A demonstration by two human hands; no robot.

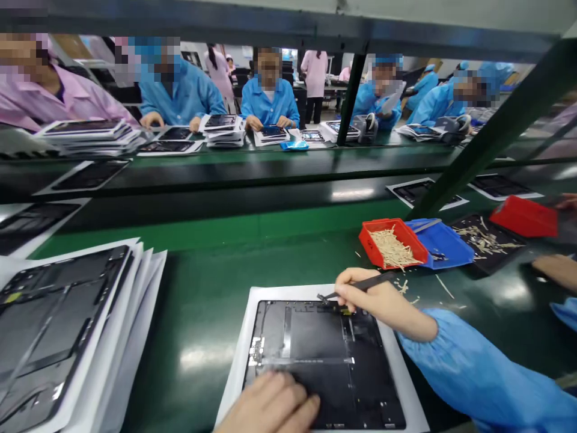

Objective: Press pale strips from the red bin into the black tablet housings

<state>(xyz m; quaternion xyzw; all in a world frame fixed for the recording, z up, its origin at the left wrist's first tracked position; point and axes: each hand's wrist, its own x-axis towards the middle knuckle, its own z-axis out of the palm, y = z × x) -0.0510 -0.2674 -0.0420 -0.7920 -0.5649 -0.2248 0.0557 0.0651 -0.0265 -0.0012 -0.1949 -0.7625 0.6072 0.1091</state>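
The flat left hand (270, 403) steadies the black tablet panel (315, 334); the right hand (378, 304) pinches slim black tweezers (329, 294) at its edge.

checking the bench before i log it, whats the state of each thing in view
right hand: gripping tweezers
tweezers: tips at top edge of tablet panel
left hand: resting on tablet panel
tablet panel: flat on white sheet
panel stack: piled, slightly fanned
red tray: filled with pale sticks
blue tray: beside red tray
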